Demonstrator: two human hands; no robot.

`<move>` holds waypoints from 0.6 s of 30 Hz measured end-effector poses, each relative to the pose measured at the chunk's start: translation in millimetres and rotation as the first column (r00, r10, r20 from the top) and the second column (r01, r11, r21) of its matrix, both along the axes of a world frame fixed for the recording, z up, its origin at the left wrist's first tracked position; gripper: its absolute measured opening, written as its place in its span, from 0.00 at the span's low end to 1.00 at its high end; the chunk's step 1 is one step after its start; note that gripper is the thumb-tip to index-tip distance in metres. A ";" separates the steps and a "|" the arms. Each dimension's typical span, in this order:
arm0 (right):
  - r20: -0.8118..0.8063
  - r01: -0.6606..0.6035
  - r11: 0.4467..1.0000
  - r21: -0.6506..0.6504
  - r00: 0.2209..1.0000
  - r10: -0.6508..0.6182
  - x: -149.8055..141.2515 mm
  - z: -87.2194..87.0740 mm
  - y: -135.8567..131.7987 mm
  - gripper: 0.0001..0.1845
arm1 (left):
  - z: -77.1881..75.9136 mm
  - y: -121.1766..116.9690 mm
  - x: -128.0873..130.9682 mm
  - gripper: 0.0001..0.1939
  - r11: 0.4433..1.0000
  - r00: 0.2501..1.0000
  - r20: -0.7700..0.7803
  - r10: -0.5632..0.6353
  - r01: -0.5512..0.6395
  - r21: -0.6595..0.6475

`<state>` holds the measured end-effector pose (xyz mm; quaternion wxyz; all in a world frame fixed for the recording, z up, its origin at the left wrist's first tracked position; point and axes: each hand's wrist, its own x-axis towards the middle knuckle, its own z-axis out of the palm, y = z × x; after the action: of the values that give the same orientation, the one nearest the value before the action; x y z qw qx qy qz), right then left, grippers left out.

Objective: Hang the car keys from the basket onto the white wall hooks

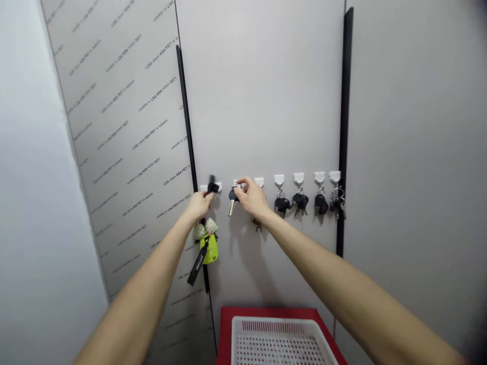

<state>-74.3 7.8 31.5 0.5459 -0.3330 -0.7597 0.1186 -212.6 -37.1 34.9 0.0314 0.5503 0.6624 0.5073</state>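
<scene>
My left hand (198, 206) pinches a black-headed key (213, 188) in front of the leftmost white hooks. Below that hand hangs a bunch with a bright yellow-green tag (209, 249), a pale bow-like piece (205, 229) and a black strap (198, 264); its upper end is hidden by the hand. Higher and to the right, my right hand (250, 196) has thumb and finger closed on the ring of a key (232, 203) at a white hook (237, 182), mostly covered by the fingers. Whether the ring sits on the hook I cannot tell.
More white hooks (279, 180) run rightward along the pale panel, with several black-headed key bunches (300, 201) on them. Partly behind my right wrist hangs another bunch (257, 223). A white perforated basket (274, 321) stands on a red surface (225, 329) below. Black vertical strips (345, 126) edge the panel.
</scene>
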 end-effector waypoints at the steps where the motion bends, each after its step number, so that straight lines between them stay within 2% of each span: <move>1: 0.097 -0.031 0.999 -0.019 0.995 0.033 1.5 2.7 -0.6 0.11 | 5.0 -2.3 -1.6 0.10 0.994 0.997 -0.062 -0.047 0.040 -0.104; 2: 0.193 -0.057 0.997 -0.048 0.979 0.066 3.4 2.9 -0.9 0.10 | 9.3 -4.9 -3.7 0.09 0.980 0.990 -0.110 -0.084 0.062 -0.190; 4: 0.328 -0.102 0.988 -0.113 0.935 0.134 8.5 -3.5 -0.6 0.09 | 16.5 -10.0 -8.7 0.11 0.970 0.988 -0.131 -0.075 0.042 -0.238; 8: 0.403 -0.148 0.965 -0.215 0.887 0.226 22.6 -35.4 -0.4 0.10 | 25.0 -12.7 -11.7 0.17 0.993 0.992 -0.105 0.073 -0.082 -0.086; 10: 0.451 -0.162 0.952 -0.259 0.852 0.267 30.6 -56.4 -1.0 0.10 | 26.7 -9.4 -7.5 0.18 0.990 0.972 -0.227 0.061 -0.088 -0.111; 12: 0.502 -0.164 0.936 -0.310 0.808 0.308 38.9 -78.3 -1.8 0.10 | 29.6 -5.4 -2.3 0.20 0.968 0.917 -0.399 -0.018 -0.084 -0.236; 14: 0.532 -0.146 0.921 -0.361 0.779 0.332 46.9 -99.3 -2.6 0.10 | 35.5 -2.8 2.1 0.23 0.934 0.854 -0.518 -0.036 -0.156 -0.323; 16: 0.542 -0.119 0.904 -0.411 0.765 0.348 53.9 -118.0 -3.8 0.11 | 43.4 -1.8 6.4 0.25 0.911 0.792 -0.604 0.091 -0.310 -0.270; 18: 0.539 -0.088 0.886 -0.456 0.764 0.354 59.1 -134.3 -5.8 0.11 | 49.4 -1.0 12.6 0.25 0.890 0.683 -0.683 0.257 -0.442 -0.108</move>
<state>-15.2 2.1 -102.8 0.1729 -0.3644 -0.8871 0.2244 -200.0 -38.1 84.3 -0.2266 0.5445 0.7857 0.1868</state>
